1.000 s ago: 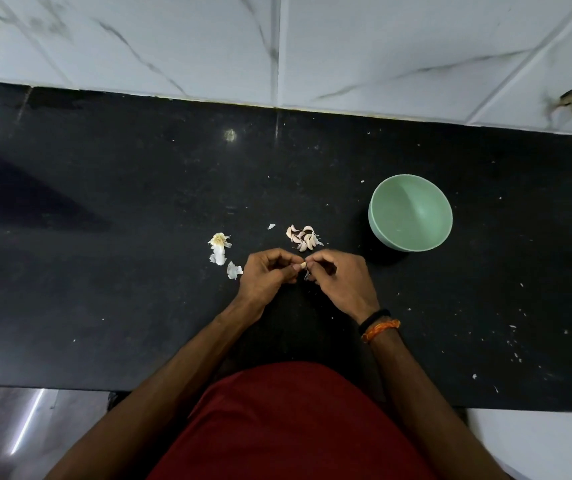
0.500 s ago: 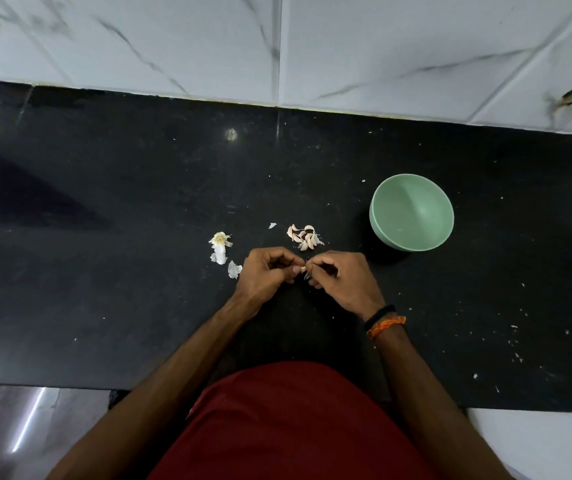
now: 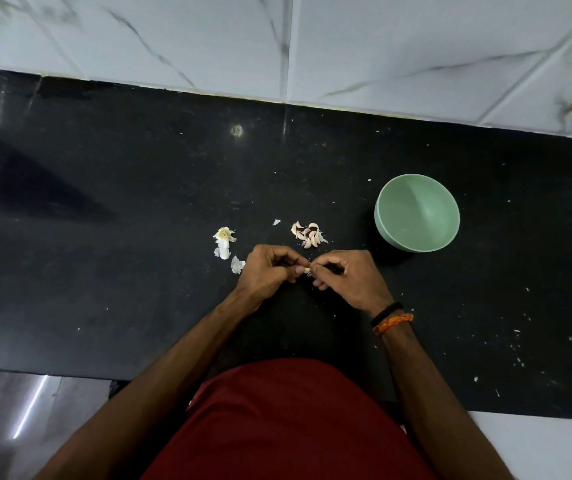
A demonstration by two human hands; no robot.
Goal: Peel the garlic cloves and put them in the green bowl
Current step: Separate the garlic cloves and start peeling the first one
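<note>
**Clove pinched between both hands**

The left hand [image 3: 267, 271] and right hand [image 3: 350, 278] meet over the black desk [image 3: 139, 202], fingers of each curled and pinching one clove [image 3: 307, 270]. A pile of cloves [image 3: 308, 234] lies just beyond; the bowl [image 3: 416, 213] sits right, peels [image 3: 225, 241] left.
</note>
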